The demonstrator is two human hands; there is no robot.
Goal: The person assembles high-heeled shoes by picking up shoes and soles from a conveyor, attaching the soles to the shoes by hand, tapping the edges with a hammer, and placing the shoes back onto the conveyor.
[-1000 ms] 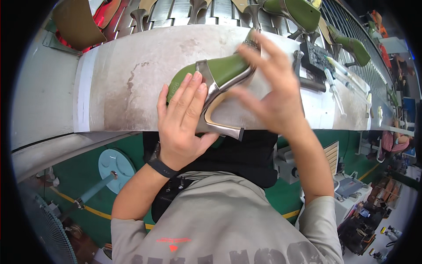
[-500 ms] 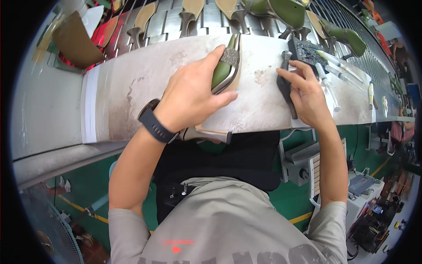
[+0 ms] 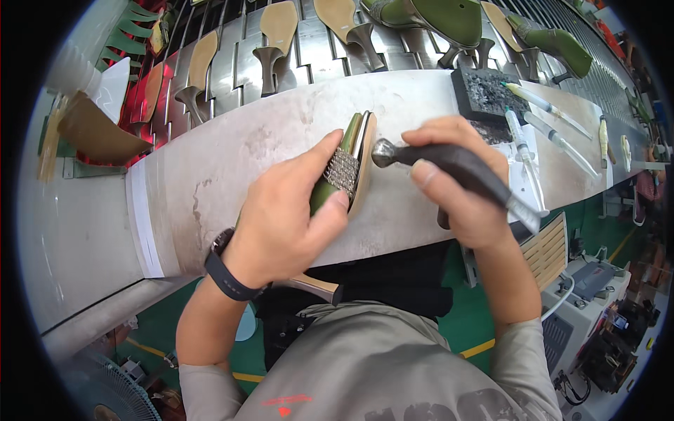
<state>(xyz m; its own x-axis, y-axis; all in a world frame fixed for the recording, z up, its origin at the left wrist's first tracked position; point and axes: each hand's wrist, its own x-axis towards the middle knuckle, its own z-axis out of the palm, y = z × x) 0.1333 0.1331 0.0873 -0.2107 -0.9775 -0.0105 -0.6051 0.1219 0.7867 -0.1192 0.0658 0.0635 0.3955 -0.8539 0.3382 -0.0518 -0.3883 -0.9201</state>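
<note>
My left hand point(image 3: 281, 203) is closed around a green high-heeled shoe point(image 3: 342, 172) with a glittering band, tilted on its side over the worktop. Its tan sole edge faces right, toward my other hand. A dark heel point(image 3: 319, 286) with a tan face shows below my left wrist, past the table edge. Gripped in my right hand point(image 3: 470, 203) is a shoemaker's hammer point(image 3: 456, 161) with a dark, curved body, a rounded metal face and a flared silver end. That rounded face hangs just right of the sole, apart from it. My fingers hide part of the hammer.
The pale, stained worktop point(image 3: 232, 175) lies before me. Behind it, several green shoes point(image 3: 449, 21) and tan soles with heels point(image 3: 279, 28) rest on a slatted metal conveyor point(image 3: 309, 67). At right are a black tray point(image 3: 484, 91) and several syringes point(image 3: 554, 137). A fan point(image 3: 105, 389) stands lower left.
My right hand has picked the hammer up off the worktop and brought it left toward the shoe. The left hand and shoe have come nearer to me and slightly left.
</note>
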